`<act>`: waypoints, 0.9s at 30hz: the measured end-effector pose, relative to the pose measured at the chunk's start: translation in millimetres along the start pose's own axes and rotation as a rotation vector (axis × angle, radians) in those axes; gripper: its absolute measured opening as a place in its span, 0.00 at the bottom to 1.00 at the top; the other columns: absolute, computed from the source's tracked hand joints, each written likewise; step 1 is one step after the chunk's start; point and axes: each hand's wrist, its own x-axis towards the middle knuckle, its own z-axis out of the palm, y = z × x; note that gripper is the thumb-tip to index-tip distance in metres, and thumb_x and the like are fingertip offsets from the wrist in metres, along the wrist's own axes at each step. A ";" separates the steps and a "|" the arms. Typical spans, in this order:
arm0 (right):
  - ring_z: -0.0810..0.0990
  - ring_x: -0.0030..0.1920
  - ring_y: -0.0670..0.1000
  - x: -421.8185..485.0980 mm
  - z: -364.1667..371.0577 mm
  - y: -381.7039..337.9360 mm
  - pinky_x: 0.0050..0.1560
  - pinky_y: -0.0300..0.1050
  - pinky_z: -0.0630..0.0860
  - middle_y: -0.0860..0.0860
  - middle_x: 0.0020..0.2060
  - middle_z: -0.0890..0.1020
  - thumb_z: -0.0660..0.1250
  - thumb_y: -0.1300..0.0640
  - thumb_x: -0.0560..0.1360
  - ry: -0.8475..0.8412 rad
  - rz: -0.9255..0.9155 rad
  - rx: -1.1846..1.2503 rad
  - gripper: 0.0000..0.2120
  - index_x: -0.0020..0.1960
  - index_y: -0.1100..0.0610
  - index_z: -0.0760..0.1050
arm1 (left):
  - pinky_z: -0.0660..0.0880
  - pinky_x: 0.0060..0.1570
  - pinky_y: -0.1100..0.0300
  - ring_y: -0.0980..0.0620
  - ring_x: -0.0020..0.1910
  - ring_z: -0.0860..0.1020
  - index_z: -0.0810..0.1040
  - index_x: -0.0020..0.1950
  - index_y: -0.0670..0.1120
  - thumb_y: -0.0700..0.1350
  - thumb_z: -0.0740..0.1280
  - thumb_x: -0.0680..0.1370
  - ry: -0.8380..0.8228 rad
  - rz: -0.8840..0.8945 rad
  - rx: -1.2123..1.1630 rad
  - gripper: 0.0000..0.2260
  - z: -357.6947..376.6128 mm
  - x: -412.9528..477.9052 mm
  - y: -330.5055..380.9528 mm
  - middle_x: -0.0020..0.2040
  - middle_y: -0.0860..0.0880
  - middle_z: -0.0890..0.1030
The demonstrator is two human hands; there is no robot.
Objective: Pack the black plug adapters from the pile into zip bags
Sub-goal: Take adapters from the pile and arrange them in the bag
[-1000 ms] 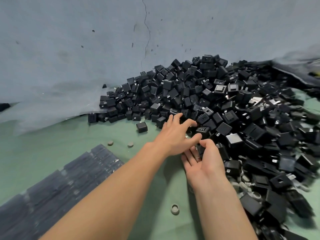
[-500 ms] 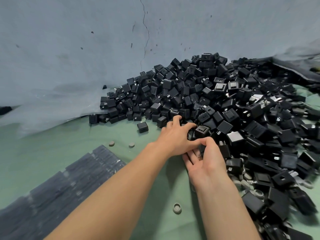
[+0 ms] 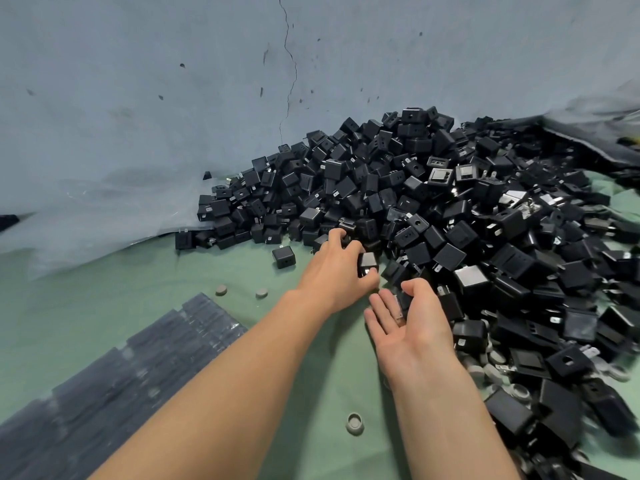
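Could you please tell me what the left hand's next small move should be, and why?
Probably carry the adapter pinched by the left hand across into the right hand, which lies palm-up close beside it at the edge of the pile.

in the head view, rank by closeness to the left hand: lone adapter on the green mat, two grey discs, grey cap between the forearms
1. Lone adapter, on the mat just left of the left hand.
2. Grey discs, further left on the mat.
3. Grey cap, well back toward the person, between the forearms.
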 end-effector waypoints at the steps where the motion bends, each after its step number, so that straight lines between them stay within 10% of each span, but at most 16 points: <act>1: 0.82 0.52 0.54 1.0 -0.4 -0.1 0.62 0.52 0.77 0.58 0.56 0.81 0.63 0.58 0.79 0.002 0.000 0.001 0.02 0.50 0.57 0.73 | 0.71 0.62 0.50 0.43 0.68 0.68 0.73 0.66 0.48 0.58 0.64 0.76 -0.001 -0.003 0.014 0.22 0.5 1.0 -1.0 0.74 0.45 0.60; 14: 0.83 0.49 0.53 6.7 2.2 -0.3 0.55 0.49 0.78 0.57 0.55 0.81 0.63 0.58 0.79 -0.018 0.006 0.025 0.04 0.51 0.59 0.74 | 0.70 0.49 0.54 0.47 0.56 0.71 0.72 0.61 0.54 0.61 0.64 0.74 -0.038 -0.037 -0.005 0.19 0.5 17.2 -0.8 0.52 0.48 0.76; 18: 0.82 0.48 0.52 6.3 8.7 7.8 0.54 0.48 0.76 0.54 0.55 0.81 0.62 0.56 0.79 -0.051 0.026 0.040 0.04 0.49 0.56 0.73 | 0.72 0.35 0.61 0.54 0.37 0.76 0.77 0.49 0.52 0.60 0.67 0.74 -0.041 -0.353 -0.940 0.12 -31.6 5.8 -3.7 0.47 0.51 0.82; 21: 0.83 0.49 0.53 -0.7 12.5 15.4 0.56 0.49 0.76 0.54 0.52 0.82 0.63 0.54 0.80 -0.097 0.072 0.083 0.05 0.46 0.55 0.72 | 0.73 0.39 0.60 0.47 0.43 0.76 0.80 0.51 0.42 0.55 0.72 0.74 -0.254 -0.408 -1.883 0.17 -58.9 -14.8 -14.0 0.59 0.36 0.80; 27: 0.84 0.51 0.55 -13.5 22.0 22.9 0.57 0.51 0.78 0.55 0.50 0.82 0.63 0.47 0.80 -0.186 0.093 0.166 0.11 0.45 0.54 0.70 | 0.72 0.43 0.62 0.48 0.47 0.75 0.85 0.49 0.41 0.56 0.68 0.77 -0.277 -0.245 -2.104 0.18 -83.7 -57.6 -13.9 0.64 0.35 0.77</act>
